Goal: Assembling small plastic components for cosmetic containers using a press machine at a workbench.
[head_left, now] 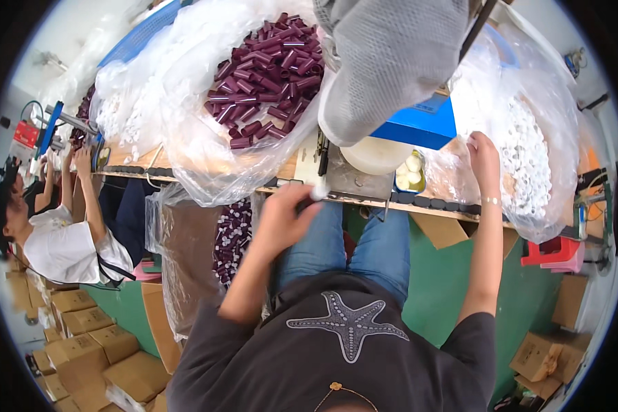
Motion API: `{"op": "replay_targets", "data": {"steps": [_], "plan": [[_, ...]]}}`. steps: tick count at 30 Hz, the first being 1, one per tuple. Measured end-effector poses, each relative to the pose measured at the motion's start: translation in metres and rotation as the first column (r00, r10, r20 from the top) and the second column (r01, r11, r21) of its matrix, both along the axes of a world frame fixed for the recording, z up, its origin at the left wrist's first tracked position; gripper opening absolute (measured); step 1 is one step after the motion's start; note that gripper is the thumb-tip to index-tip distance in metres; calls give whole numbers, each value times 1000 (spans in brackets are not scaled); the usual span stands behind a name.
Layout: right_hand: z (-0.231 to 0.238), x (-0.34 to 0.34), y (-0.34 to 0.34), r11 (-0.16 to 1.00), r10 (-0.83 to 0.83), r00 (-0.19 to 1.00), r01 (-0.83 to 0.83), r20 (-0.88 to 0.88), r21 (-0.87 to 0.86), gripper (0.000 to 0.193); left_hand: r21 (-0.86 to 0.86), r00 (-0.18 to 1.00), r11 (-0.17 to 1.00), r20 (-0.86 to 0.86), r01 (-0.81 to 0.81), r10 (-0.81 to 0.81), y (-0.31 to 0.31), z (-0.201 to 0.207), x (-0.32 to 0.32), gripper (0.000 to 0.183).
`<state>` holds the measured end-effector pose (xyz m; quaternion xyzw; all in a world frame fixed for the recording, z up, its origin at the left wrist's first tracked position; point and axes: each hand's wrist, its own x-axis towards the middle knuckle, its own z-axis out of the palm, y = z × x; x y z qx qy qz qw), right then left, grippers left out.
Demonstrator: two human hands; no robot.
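Observation:
My left hand (pixel 287 218) is at the front edge of the wooden workbench, slightly blurred, with thumb and fingers closed on a small white cap (pixel 319 191). Beside it are a metal plate (pixel 356 180) and a white round part (pixel 376 155) under a machine draped in grey mesh cloth (pixel 397 58). My right hand (pixel 485 163) is raised over the bench at the right, its fingertips pinched together; what they hold, if anything, is too small to make out. Closest to it is a clear bag of small white parts (pixel 527 165). Glossy maroon tubes (pixel 271 75) lie heaped in plastic at the back left.
A blue box (pixel 422 122) stands behind the plate, with a small tray of pale round pieces (pixel 410 173) before it. Below the bench's left side, an open bag (pixel 232 240) holds maroon-and-white pieces. A co-worker (pixel 69 233) sits at left. Cardboard boxes (pixel 82 353) and a red stool (pixel 551 250) stand around.

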<state>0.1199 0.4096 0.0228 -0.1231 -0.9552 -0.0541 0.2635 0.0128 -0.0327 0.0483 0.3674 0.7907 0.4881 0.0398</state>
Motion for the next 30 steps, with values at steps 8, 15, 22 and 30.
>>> {"op": "replay_targets", "data": {"steps": [8, 15, 22, 30], "plan": [[-16, 2, -125, 294, 21, 927, -363, -374, -884, 20, -524, 980, 841, -194, -136, 38, -132, 28, -26, 23], [-7, -43, -207, 230, 162, 928, -366, -335, -902, 13, -251, 769, 885, -617, -393, 166, -51, -6, -136, 18], [-10, -41, -219, 536, 287, 919, -389, -271, -750, 19, -376, 693, 727, -696, -574, 188, -45, -26, -135, 30], [-14, -35, -219, 596, 360, 901, -423, -243, -683, 19, 439, 988, 892, 144, -108, 49, 20, -34, -34, 35]]}}
